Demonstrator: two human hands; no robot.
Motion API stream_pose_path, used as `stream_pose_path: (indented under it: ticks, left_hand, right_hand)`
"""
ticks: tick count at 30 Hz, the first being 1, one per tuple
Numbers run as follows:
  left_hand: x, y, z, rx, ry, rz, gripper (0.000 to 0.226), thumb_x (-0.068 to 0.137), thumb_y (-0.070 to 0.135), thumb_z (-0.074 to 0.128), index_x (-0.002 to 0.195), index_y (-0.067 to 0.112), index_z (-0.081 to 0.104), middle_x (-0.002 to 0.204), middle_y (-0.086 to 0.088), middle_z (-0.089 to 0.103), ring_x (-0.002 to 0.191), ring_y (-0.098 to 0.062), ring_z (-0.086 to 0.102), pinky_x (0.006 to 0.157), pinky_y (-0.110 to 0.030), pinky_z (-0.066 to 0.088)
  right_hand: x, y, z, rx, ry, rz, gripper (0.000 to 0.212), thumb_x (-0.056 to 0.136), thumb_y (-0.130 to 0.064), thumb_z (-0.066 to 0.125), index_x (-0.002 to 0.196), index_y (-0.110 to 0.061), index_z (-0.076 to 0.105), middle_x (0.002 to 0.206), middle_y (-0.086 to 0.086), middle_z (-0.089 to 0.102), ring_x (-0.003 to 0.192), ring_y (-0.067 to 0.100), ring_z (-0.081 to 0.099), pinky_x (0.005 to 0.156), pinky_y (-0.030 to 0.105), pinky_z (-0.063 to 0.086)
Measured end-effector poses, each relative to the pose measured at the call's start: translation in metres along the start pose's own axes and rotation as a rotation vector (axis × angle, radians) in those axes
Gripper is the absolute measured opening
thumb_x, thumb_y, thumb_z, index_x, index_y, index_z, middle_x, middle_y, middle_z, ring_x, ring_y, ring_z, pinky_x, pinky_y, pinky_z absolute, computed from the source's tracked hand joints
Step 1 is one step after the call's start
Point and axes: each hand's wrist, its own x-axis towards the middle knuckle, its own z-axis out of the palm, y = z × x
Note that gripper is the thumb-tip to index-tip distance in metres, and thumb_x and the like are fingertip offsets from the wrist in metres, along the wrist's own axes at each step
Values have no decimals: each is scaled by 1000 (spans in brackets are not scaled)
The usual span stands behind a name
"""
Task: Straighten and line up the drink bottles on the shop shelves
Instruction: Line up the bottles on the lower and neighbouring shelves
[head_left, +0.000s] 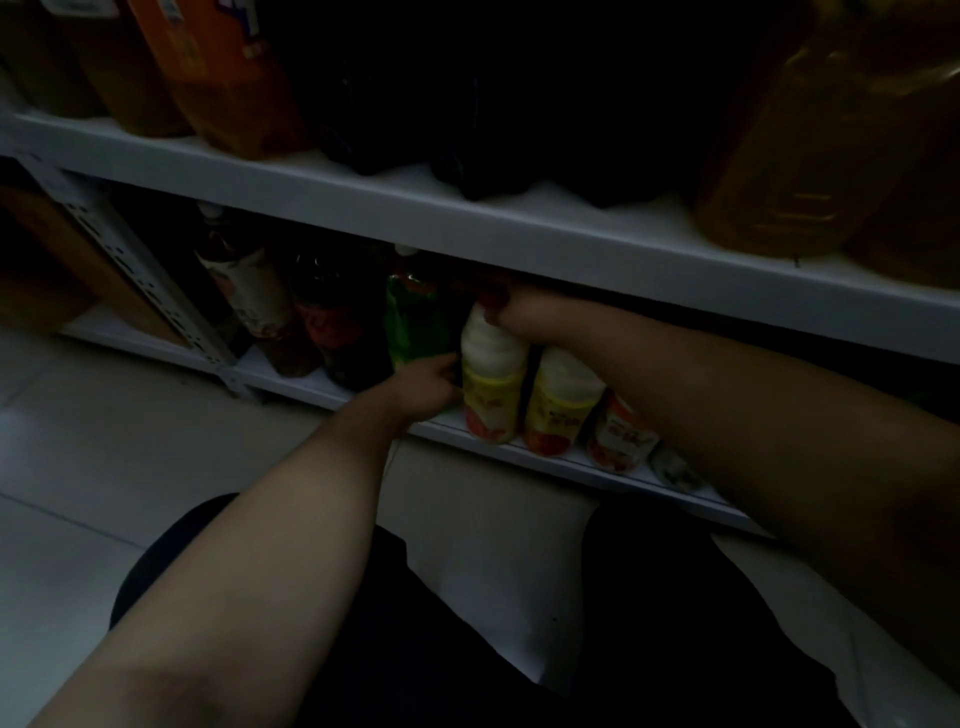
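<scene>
in the dim light the right hand (519, 312) was clamped round the red-capped top of a white plastic bottle with a yellow and red label (493, 384). the bottle stood upright at the front of the lowest grey metal shelf (582, 465). a matching white bottle (563, 400) stood just beside it on the right. the left hand (431, 387) reached in at the bottle's left side, next to a green plastic bottle (415, 322). whether its fingers held anything could not be told.
</scene>
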Motion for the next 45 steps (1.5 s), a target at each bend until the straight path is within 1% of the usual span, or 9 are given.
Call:
stream_pose_path:
  ticks: [4,7,11,15,18,23,33,39,45]
  left_hand:
    - [0,9,17,-15,-58,34,59,89,17,62,143,20,37,120,-4,55,91,-5,55,60,-15,49]
    - [2,9,28,-12,-100,30,62,89,5,59,144,16,33,128,-14,54,107,-24,57,75,-26,50]
    - [4,9,31,-217,-95,14,51,89,-5,53,136,11,44,124,-20,58,103,-20,59,58,-16,50]
    - [6,3,25,-248,-38,-44,41,87,-10,47,125,4,53,115,-18,59,90,-21,60,79,-36,51]
    - [14,-5,14,-83,39,-152,30,87,-4,50,115,1,60,92,-16,62,78,-21,56,70,-34,49]
    - [21,-28,-38,534,261,-277,39,93,24,53,123,-1,56,127,-21,57,115,-35,54,90,-33,43]
    - [18,-31,-62,-112,320,-53,59,86,13,63,141,22,43,132,-9,54,117,-28,53,94,-33,46]
    - [17,-29,-57,110,452,-5,46,89,22,61,133,12,52,128,-15,59,119,-32,53,89,-24,39]
    - [14,-32,-57,180,470,23,46,90,28,63,132,14,54,126,-12,61,117,-29,55,87,-22,38]
  right_hand:
    - [-2,-6,9,-34,19,-15,68,87,-29,65,145,-14,31,147,10,33,132,27,34,106,30,28]
    - [3,-5,13,-85,72,24,68,87,-32,64,145,-16,31,150,9,29,135,28,30,109,31,25]
    - [6,-1,10,-104,21,46,67,92,-32,58,149,-19,24,155,7,21,139,27,24,111,31,20]
    - [3,-2,11,-1,38,9,72,88,-29,64,148,-19,25,154,6,23,138,27,26,111,33,24]
    - [5,-4,11,-77,-4,42,64,90,-28,60,145,-14,32,148,10,33,133,28,35,106,31,30]
    - [9,-41,22,-28,201,-128,55,87,-33,60,135,-13,43,126,14,55,113,29,53,94,31,42]
    - [51,-75,35,261,187,-17,34,97,-18,49,127,-3,50,132,19,49,124,31,44,90,12,34]
    - [46,-73,43,420,340,34,37,95,-27,55,122,-3,53,124,18,54,121,29,46,107,37,31]
    - [50,-61,44,219,281,26,33,97,-32,47,116,-7,56,115,17,58,109,28,54,96,32,41]
